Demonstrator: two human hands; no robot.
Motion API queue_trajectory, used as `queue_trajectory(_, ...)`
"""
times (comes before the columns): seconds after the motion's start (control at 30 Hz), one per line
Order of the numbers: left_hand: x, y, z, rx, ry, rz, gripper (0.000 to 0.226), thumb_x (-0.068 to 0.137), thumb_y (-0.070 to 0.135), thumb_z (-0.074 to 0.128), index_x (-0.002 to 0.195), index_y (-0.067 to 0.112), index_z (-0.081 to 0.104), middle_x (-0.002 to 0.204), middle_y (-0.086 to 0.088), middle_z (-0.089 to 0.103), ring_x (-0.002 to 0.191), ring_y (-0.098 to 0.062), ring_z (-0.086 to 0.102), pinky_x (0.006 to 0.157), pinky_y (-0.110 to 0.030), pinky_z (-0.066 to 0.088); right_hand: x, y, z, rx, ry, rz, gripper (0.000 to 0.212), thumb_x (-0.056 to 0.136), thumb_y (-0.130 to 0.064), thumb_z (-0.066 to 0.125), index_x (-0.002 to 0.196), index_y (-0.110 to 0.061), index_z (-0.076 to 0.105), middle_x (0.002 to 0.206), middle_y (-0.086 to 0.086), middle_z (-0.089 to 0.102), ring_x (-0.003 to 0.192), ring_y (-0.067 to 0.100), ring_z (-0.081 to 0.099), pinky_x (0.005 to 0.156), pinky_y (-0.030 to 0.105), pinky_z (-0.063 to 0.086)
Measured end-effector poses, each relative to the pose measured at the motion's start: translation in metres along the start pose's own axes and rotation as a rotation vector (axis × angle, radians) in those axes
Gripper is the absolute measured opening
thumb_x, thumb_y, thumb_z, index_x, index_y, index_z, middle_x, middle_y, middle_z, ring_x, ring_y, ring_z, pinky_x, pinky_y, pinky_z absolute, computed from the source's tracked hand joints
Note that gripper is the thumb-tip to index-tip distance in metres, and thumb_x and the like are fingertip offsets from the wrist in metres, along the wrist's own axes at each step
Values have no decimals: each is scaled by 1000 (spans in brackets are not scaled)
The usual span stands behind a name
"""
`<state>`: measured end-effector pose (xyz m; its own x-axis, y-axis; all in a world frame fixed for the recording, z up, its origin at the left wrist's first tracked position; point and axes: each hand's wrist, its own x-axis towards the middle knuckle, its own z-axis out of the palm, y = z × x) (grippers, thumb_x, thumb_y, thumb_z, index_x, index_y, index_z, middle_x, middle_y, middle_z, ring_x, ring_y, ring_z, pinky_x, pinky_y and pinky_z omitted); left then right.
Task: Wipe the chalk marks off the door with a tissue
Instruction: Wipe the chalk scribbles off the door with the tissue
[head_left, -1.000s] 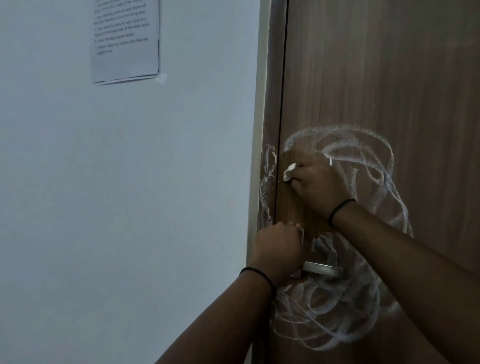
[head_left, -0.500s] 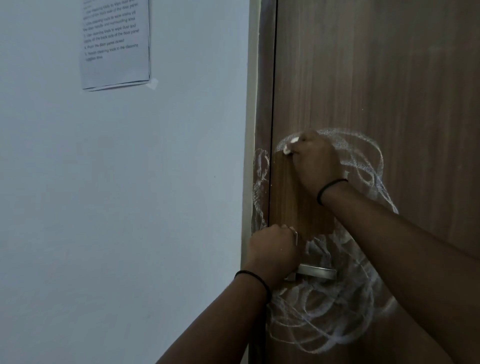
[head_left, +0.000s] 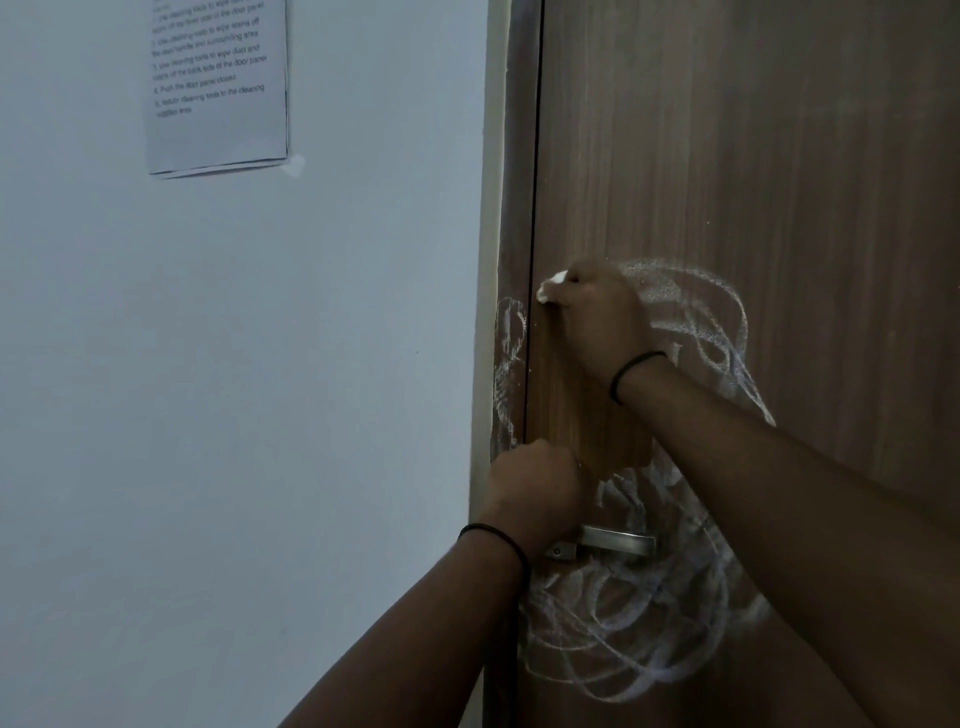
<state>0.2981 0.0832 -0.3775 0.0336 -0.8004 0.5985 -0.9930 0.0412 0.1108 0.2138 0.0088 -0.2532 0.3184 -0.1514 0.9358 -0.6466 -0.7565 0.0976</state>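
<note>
A small wad of white tissue (head_left: 551, 287) is bunched in the grip of my right hand (head_left: 602, 322), fingers curled tight round it, only its tip poking out to the left, pressed flat against the brown wooden door (head_left: 779, 156) close to its left edge. White chalk marks (head_left: 691, 322) loop in scribbles to the right of that hand, and a bigger tangle of them sits lower down, around and below the metal door handle (head_left: 618, 543). A bare strip of wood runs between my two hands along the door's edge. More chalk shows on the door frame (head_left: 511, 353) just left of the gap. My left hand (head_left: 537, 488) is lower, at the door's edge just above the handle; its fingers are curled, but I cannot tell what they hold, since the hand hides them. Each wrist wears a thin black band (head_left: 636, 371). Further left is a plain pale wall (head_left: 234, 415) with a printed paper sheet (head_left: 218, 83) stuck high on it. By my judgement most of the chalk is not yet wiped. The risks from here: the tissue is small and may load with dust and smear chalk instead of lifting it; hard rubbing could tear it; and my forearm, crossing the lower scribble, could pick up chalk and spread it.
</note>
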Motion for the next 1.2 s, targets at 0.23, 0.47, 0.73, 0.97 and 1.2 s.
queue_trajectory(0.23, 0, 2, -3, 44, -49, 34, 24, 94, 21, 48, 86, 11, 67, 69, -1, 50, 66, -22, 55, 61, -30, 47, -36, 22, -19, -57, 11, -31, 16, 93, -8, 61, 95, -8, 77, 105, 11, 67, 104, 28, 61, 89, 38, 51)
queue_trajectory(0.47, 2, 5, -1, 72, -60, 11, 21, 91, 23, 50, 87, 12, 67, 66, 1, 49, 64, -21, 54, 60, -31, 48, -23, 10, -12, -88, -47, -54, 21, 97, -13, 58, 109, -6, 72, 113, 15, 63, 110, 31, 57, 88, 42, 52)
queue_trajectory(0.73, 4, 0, 0, -1, -30, -18, 37, 98, 28, 45, 62, 19, 47, 62, 2, 47, 58, -18, 52, 58, -30, 45, -2, 25, -15, -133, 81, 93, 24, 95, -10, 49, 108, -10, 69, 110, 14, 63, 105, 33, 57, 87, 41, 49)
queue_trajectory(0.97, 2, 1, 1, 5, -21, -8, 30, 97, 25, 46, 70, 16, 54, 65, 0, 49, 64, -23, 56, 63, -32, 51, -35, 23, -10, -173, -143, -215, 21, 96, -12, 59, 111, -6, 72, 112, 17, 65, 107, 34, 57, 84, 47, 49)
queue_trajectory(1.2, 7, 1, 3, 26, -55, -1, 20, 89, 24, 54, 71, 17, 58, 65, 2, 52, 56, -13, 51, 55, -27, 46, -18, 38, -33, -159, 65, 75, 18, 91, -10, 56, 100, -13, 72, 105, 7, 66, 96, 27, 62, 77, 42, 53)
